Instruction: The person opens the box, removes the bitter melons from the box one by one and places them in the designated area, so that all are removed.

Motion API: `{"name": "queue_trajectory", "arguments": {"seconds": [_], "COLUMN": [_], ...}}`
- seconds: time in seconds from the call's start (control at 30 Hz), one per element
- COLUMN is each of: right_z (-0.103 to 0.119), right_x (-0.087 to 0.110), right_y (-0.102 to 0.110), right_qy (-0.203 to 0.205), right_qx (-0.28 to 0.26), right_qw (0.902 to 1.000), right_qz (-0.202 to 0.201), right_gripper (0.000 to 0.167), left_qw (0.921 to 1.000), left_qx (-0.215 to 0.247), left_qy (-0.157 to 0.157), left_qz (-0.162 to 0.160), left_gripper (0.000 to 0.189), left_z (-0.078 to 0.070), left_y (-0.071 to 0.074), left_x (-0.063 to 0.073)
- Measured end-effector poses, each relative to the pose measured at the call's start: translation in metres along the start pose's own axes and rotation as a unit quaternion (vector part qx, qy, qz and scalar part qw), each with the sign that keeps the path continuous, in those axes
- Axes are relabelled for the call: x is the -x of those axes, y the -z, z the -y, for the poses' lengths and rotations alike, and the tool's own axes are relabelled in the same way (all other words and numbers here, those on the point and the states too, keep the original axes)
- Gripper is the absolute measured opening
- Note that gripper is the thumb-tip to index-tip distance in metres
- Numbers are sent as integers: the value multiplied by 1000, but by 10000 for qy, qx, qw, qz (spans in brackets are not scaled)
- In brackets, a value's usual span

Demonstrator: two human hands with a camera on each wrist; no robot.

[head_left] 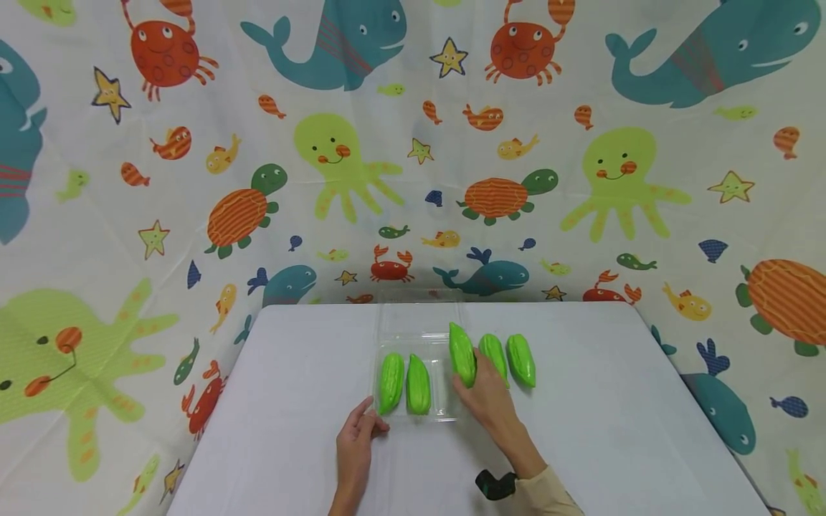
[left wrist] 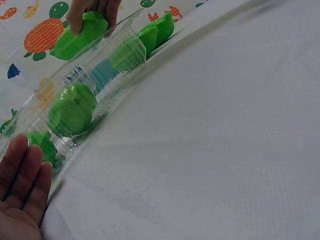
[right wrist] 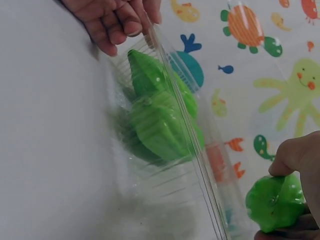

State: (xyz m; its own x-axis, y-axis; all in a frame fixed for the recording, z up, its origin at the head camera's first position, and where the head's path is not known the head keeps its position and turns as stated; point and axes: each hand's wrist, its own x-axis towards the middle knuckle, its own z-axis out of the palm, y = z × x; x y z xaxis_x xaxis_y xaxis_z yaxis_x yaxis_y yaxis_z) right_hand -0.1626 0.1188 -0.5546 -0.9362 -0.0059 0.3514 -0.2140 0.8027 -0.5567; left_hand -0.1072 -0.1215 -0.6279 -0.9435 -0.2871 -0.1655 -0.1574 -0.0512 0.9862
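My right hand [head_left: 485, 393] holds a bright green bitter melon [head_left: 462, 354] over the right side of a clear plastic clamshell box [head_left: 445, 410]. In the right wrist view, the thumb and fingers grip this melon [right wrist: 274, 204] from both sides. Two more bitter melons, one at the left [head_left: 391, 383] and one beside it [head_left: 418, 385], lie side by side inside the box. My left hand [head_left: 356, 438] rests at the box's near left corner. Its fingers [left wrist: 31, 172] look extended along the box wall in the left wrist view.
Right of the box, two bitter melons lie on the white table [head_left: 600, 416], one partly behind the right hand [head_left: 492, 352], the other farther right [head_left: 521, 360]. The box's lid [head_left: 419, 315] stands opened toward the back. A cloth printed with sea animals [head_left: 387, 179] hangs behind.
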Motion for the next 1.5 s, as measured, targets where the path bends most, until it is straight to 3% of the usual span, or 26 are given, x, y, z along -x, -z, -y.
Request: {"name": "queue_trajectory", "arguments": {"seconds": [0.53,1.0,1.33,1.5], "right_z": [-13,-29,-45,-52], "right_x": [-5,-6,-4,-4], "right_y": [15,30,37,42], "right_qy": [-47,-121,-126,-303], "right_qx": [36,116,106,94], "right_qw": [9991,9983,9953,9949], "right_qz": [-418,-550,-956,-959], "right_gripper": [64,63,60,60], "left_qw": [10000,9997,9999,9998], "left_qx": [69,239,55,44], "left_qy": [-18,-70,-133,-194], "left_qz": [-52,1,-46,-67], "left_gripper": [40,38,38,38], "left_z": [2,2,3,5], "left_y": [1,0,1,0], "left_x": [-2,-1,0,-1]}}
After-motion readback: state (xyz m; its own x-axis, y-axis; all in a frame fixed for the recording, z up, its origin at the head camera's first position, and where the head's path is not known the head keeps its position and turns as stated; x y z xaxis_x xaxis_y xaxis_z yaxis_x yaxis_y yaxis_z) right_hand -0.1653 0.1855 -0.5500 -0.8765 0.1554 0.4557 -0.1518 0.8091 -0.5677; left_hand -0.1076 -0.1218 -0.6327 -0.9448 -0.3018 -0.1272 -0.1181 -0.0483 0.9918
